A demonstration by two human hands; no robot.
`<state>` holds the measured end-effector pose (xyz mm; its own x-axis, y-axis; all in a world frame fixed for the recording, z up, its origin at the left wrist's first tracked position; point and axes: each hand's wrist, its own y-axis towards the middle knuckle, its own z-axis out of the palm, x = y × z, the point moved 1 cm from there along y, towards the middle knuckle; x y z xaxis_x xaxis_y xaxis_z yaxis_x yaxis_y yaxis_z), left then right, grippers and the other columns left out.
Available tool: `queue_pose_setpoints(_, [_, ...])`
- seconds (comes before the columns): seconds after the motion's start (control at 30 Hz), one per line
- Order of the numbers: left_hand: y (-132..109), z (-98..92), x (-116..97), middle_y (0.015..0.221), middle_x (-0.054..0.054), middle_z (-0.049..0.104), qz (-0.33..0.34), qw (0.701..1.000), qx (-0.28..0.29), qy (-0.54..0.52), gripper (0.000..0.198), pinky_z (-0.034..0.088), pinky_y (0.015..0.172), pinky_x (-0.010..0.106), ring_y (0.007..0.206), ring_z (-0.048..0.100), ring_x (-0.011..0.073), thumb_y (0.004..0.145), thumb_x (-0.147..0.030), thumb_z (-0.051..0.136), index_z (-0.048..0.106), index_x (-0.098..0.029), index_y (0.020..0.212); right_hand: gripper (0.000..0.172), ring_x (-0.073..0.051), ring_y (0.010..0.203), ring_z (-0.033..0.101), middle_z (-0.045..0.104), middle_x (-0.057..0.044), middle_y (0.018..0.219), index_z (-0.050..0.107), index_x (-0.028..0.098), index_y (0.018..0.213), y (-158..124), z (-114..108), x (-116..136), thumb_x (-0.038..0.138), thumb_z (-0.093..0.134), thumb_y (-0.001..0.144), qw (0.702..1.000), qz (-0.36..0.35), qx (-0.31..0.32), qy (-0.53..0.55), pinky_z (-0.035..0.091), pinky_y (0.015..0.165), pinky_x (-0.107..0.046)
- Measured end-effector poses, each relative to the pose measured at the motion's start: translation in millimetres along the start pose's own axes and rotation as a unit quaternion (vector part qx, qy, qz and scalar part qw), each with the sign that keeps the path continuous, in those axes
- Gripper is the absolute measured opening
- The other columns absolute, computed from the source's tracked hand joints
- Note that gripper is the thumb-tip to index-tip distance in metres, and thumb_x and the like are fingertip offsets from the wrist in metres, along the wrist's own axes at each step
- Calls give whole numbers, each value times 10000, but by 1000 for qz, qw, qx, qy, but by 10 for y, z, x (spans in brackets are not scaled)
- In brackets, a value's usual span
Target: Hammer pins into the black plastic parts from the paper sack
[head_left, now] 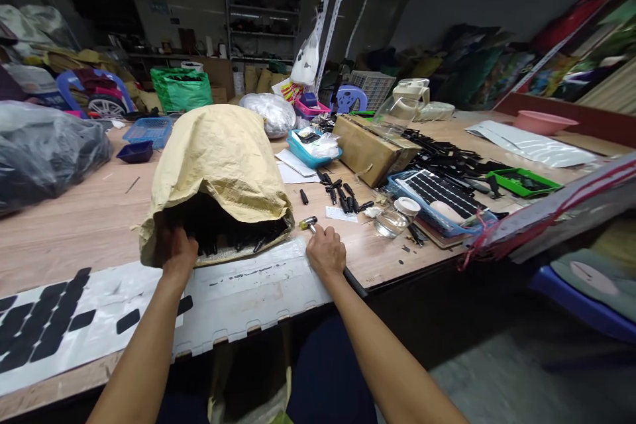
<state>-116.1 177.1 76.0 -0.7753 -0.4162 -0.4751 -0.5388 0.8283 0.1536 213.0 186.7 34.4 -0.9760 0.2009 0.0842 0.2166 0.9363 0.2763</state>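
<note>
A tan woven sack [218,146] lies on the table with its mouth facing me, and dark, slim parts [258,242] show inside it. My left hand [179,253] reaches into the mouth at its left side; the fingers are lost in shadow. Beside the sack, my right hand [326,252] is closed around a small hammer. The hammer's yellowish head [308,222] sticks out past the fingers, and its black handle [355,283] emerges below the wrist. Under the sack's front edge is a pale flat sheet [253,288] at the table edge.
Black pieces on white backing [40,324] lie at left. Several black parts [342,195], a glass jar [392,220], a blue tray [442,209] and a cardboard box [370,149] stand at right. A dark plastic bag [50,152] sits far left; a blue stool [586,298] stands lower right.
</note>
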Motion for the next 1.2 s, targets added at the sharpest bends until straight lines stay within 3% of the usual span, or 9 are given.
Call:
queue_pose_setpoints(0.13, [-39,-124,52,1228,229,608,8,1000,-19,-19,527,452,991,505,1169,565,383,832,-266,555,524,-86,1326,346,-231,930,534,561,-113,1037,583,203,1236,1,-11,2,243,415,935,1000,0,6,5,383,724,-317])
queue_pose_setpoints(0.3, [-496,-226,-67,1006,107,692,81,992,-55,-86,415,512,898,412,898,655,264,833,-301,554,626,-145,1211,360,-237,925,534,562,-114,1035,583,200,1242,-4,-10,1,237,400,934,1000,-1,8,10,381,717,-323])
queue_pose_setpoints(0.37, [-723,-143,-178,1034,75,690,154,975,3,-157,382,523,857,356,878,647,221,819,-284,568,641,-177,1179,364,-237,930,534,562,-115,1037,582,195,1245,-5,-5,0,238,393,937,1000,-2,3,10,378,716,-322])
queue_pose_setpoints(0.43, [-902,-5,-290,1063,52,691,214,951,97,-199,371,515,850,339,899,637,205,809,-243,576,642,-210,1172,362,-236,935,534,563,-118,1038,583,189,1243,-5,-2,1,240,400,935,1000,-2,0,9,377,716,-320])
queue_pose_setpoints(0.5, [-1001,134,-372,1055,41,696,234,935,173,-204,391,500,855,343,920,625,206,791,-192,585,640,-229,1176,358,-235,934,535,564,-120,1035,584,189,1241,-4,-3,2,241,406,934,1000,-1,1,8,378,714,-319])
queue_pose_setpoints(0.63, [-1005,275,-433,997,44,698,240,917,253,-195,390,482,836,345,957,600,227,748,-162,619,663,-222,1131,354,-232,931,534,565,-116,1029,588,190,1235,-10,-6,1,239,395,942,1000,-3,2,11,378,719,-315])
queue_pose_setpoints(0.93, [-979,290,-405,876,30,624,256,917,233,-199,146,447,722,304,817,573,193,778,-295,637,681,-207,886,400,-213,945,543,575,-100,1045,545,242,1326,18,-123,-28,236,415,948,998,0,53,35,397,746,-299])
queue_pose_setpoints(1.07, [-983,287,-418,866,27,622,267,916,236,-186,142,430,760,311,833,554,194,771,-259,642,689,-203,893,478,-197,953,584,618,-74,1072,469,282,1416,-136,-375,-26,222,394,947,984,2,60,170,446,783,-282])
queue_pose_setpoints(1.2, [-987,275,-422,846,20,621,271,914,241,-183,132,415,768,313,857,547,200,771,-248,642,705,-211,881,466,-212,1154,572,632,-89,1247,512,208,1387,-517,-559,82,277,363,951,924,-70,62,372,473,980,-353])
